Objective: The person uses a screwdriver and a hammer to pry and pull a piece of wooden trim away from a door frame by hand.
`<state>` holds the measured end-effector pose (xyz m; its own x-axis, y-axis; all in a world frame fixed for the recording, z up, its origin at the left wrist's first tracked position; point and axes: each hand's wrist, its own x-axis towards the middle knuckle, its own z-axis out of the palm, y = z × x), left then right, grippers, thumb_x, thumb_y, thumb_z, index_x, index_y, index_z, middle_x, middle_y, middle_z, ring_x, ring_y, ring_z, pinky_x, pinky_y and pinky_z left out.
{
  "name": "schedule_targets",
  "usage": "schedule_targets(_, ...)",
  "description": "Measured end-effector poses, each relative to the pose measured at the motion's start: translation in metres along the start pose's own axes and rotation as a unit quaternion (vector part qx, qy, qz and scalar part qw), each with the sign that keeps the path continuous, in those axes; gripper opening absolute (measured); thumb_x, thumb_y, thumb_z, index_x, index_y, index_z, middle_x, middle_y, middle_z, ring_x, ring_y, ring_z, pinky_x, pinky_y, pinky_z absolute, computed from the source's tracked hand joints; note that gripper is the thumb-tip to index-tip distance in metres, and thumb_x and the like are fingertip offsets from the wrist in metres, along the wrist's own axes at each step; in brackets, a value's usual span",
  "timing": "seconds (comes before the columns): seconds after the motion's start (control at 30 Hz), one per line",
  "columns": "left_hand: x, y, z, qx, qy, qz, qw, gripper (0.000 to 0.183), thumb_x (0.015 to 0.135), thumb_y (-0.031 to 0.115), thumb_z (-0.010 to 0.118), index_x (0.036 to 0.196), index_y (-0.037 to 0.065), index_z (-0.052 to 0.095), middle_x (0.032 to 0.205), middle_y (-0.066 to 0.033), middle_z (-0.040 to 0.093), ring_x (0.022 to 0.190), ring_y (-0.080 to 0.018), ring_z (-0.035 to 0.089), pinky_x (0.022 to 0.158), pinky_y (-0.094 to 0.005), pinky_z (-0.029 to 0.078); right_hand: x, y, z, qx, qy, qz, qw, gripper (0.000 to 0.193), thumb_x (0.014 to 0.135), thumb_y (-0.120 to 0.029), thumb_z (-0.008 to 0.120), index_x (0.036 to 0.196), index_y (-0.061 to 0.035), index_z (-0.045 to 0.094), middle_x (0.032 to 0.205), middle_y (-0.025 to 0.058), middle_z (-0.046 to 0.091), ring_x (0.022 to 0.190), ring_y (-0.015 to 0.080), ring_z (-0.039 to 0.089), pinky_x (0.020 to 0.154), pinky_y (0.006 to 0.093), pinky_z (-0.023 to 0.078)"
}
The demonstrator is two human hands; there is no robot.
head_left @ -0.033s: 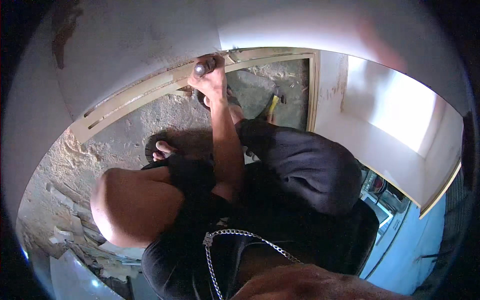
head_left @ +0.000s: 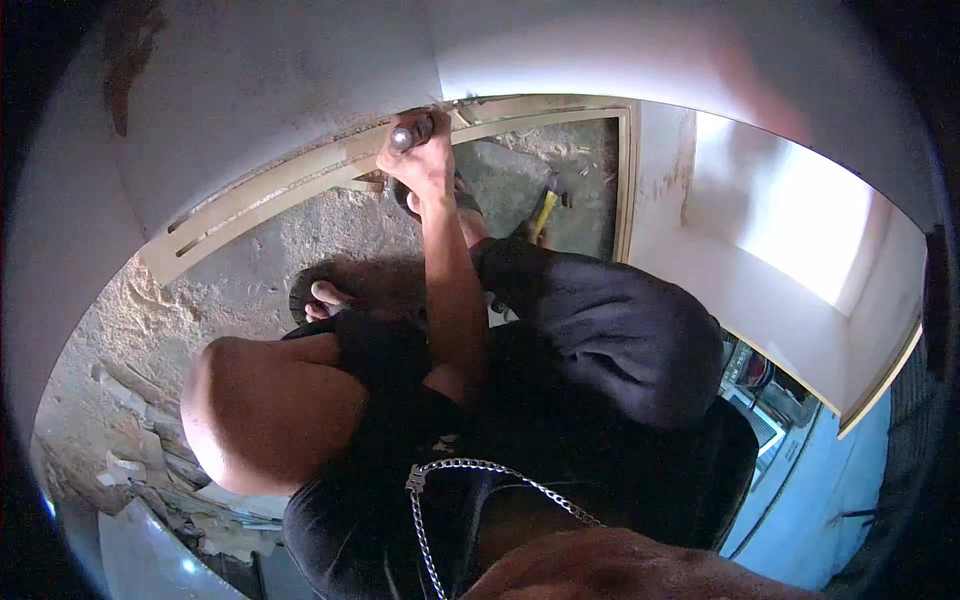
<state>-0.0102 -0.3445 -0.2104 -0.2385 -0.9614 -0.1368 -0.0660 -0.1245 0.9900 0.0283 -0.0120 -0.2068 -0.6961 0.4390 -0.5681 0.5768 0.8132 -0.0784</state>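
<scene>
My left hand (head_left: pixel 422 165) is closed in a fist around an upright tool with a round metal-capped end, probably a chisel (head_left: pixel 402 138). Its lower end is hidden by the fist. The fist rests at a pale wooden frame (head_left: pixel 255 205), which has narrow slots cut at its left end. Beyond my right leg, a hammer (head_left: pixel 545 208) with a yellow handle and dark head is held low over the floor. Only a bit of my right hand (head_left: pixel 538 236) shows at the handle's lower end; the leg covers the rest.
A big pale panel (head_left: pixel 280 70) curves across the far side, and a white panel box (head_left: pixel 780 230) stands at right. My sandalled foot (head_left: pixel 325 298) is on the dusty floor. Broken scraps (head_left: pixel 160 470) lie at lower left. A blue surface (head_left: pixel 840 500) is at lower right.
The hammer has tilted slightly, and more skin shows at the lower end of its handle. My left hand and the tool in it stay almost in place.
</scene>
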Motion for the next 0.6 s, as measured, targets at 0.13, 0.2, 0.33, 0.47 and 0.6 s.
schedule_targets(0.13, 0.012, -0.030, -0.017, -0.082, 0.011, -0.015, 0.996, 0.013, 0.070, 0.012, 0.076, 0.076, 0.003, 0.068, 0.063, -0.0060, 0.066, 0.056, -0.0119, 0.061, 0.057, -0.0286, 0.050, -0.020, -0.018, 0.008, -0.195, -0.007, -0.064, 0.979, 0.022, 0.088, -0.022, 0.069, 0.089, -0.0013, 0.062, 0.076, 0.0121, 0.062, 0.067, 0.0242, 0.063, 0.061, 0.0356, 0.048)
schedule_targets(0.2, -0.002, -0.014, 0.004, -0.027, -0.014, 0.026, 0.999, 0.014, 0.070, 0.012, 0.077, 0.077, 0.004, 0.069, 0.063, -0.0074, 0.067, 0.056, -0.0127, 0.062, 0.057, -0.0293, 0.050, 0.002, -0.031, -0.019, -0.248, 0.078, -0.124, 0.958, 0.022, 0.087, -0.021, 0.070, 0.089, -0.0007, 0.063, 0.077, 0.0135, 0.064, 0.069, 0.0255, 0.064, 0.062, 0.0363, 0.049)
schedule_targets(0.33, 0.011, -0.020, -0.010, -0.025, -0.037, 0.021, 0.999, 0.012, 0.070, 0.014, 0.077, 0.074, 0.006, 0.069, 0.063, -0.0048, 0.068, 0.055, -0.0147, 0.064, 0.055, -0.0299, 0.051, 0.013, -0.133, -0.011, -0.064, 0.078, -0.407, 0.908, 0.023, 0.085, -0.020, 0.073, 0.090, 0.0002, 0.063, 0.080, 0.0152, 0.067, 0.071, 0.0268, 0.066, 0.064, 0.0363, 0.051)
schedule_targets(0.47, 0.019, -0.023, -0.022, 0.097, -0.030, 0.049, 0.994, 0.010, 0.072, 0.008, 0.078, 0.078, 0.001, 0.073, 0.066, -0.0037, 0.072, 0.060, -0.0134, 0.069, 0.065, -0.0275, 0.054, 0.007, -0.224, 0.017, 0.014, 0.000, -0.531, 0.847, 0.028, 0.083, -0.021, 0.077, 0.099, -0.0024, 0.065, 0.090, 0.0093, 0.069, 0.079, 0.0188, 0.067, 0.073, 0.0322, 0.054)
schedule_targets(0.6, 0.018, -0.020, -0.013, 0.027, -0.017, 0.067, 0.997, 0.010, 0.075, 0.008, 0.077, 0.078, 0.000, 0.072, 0.069, -0.0056, 0.073, 0.057, -0.0136, 0.066, 0.062, -0.0286, 0.054, 0.018, -0.246, 0.039, -0.037, 0.026, -0.599, 0.800, 0.034, 0.079, -0.029, 0.079, 0.097, -0.0029, 0.066, 0.094, 0.0126, 0.066, 0.075, 0.0268, 0.067, 0.066, 0.0378, 0.054)
